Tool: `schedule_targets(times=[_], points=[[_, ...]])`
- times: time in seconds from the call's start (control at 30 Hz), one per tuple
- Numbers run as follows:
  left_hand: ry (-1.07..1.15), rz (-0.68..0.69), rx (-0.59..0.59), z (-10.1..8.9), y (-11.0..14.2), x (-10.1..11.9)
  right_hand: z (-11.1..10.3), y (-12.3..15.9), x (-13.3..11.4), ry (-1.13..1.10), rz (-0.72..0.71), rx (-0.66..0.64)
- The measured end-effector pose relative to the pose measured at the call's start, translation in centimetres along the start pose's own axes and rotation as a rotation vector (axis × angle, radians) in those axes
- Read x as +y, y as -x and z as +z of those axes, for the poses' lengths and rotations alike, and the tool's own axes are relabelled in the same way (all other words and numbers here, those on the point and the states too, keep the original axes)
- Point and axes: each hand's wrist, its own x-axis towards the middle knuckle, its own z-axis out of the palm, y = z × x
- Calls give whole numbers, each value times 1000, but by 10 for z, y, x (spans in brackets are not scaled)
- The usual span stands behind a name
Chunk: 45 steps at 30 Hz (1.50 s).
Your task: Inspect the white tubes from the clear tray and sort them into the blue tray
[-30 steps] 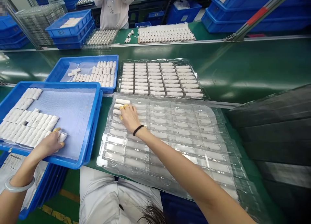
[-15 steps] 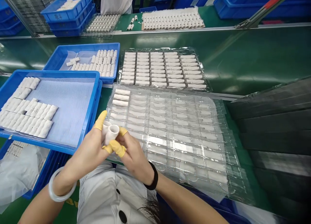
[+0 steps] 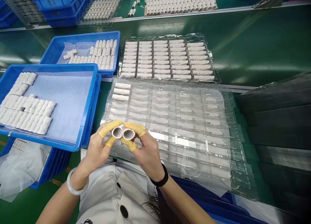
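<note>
From here I see a long green conveyor bench (image 3: 243, 49) with a metal rail (image 3: 194, 11) along its far edge and pale light glare (image 3: 167, 27) across the belt. Stacked blue crates (image 3: 60, 5) sit past the far left edge. Below the near left edge: green floor (image 3: 21, 206), yellow marking (image 3: 56, 182).

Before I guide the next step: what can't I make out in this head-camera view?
- Head view: the left hand and right hand hide most of the two white hollow tubes; mainly their open ends show.
- Head view: any print on the white tubes in the blue plastic tray is too small to read.
- Head view: the top edge cuts off the stacked blue crates.
</note>
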Motion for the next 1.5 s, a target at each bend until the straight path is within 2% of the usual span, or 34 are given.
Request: schedule_targets(times=[0.4, 0.9, 1.5], points=[[-109, 77, 84, 0, 0, -3, 7, 3, 5, 82, -68, 45], [-178, 155, 133, 1, 0, -4, 11, 5, 6, 74, -52, 67], [-176, 78, 117, 1, -2, 3, 10, 5, 4, -10, 90, 40]])
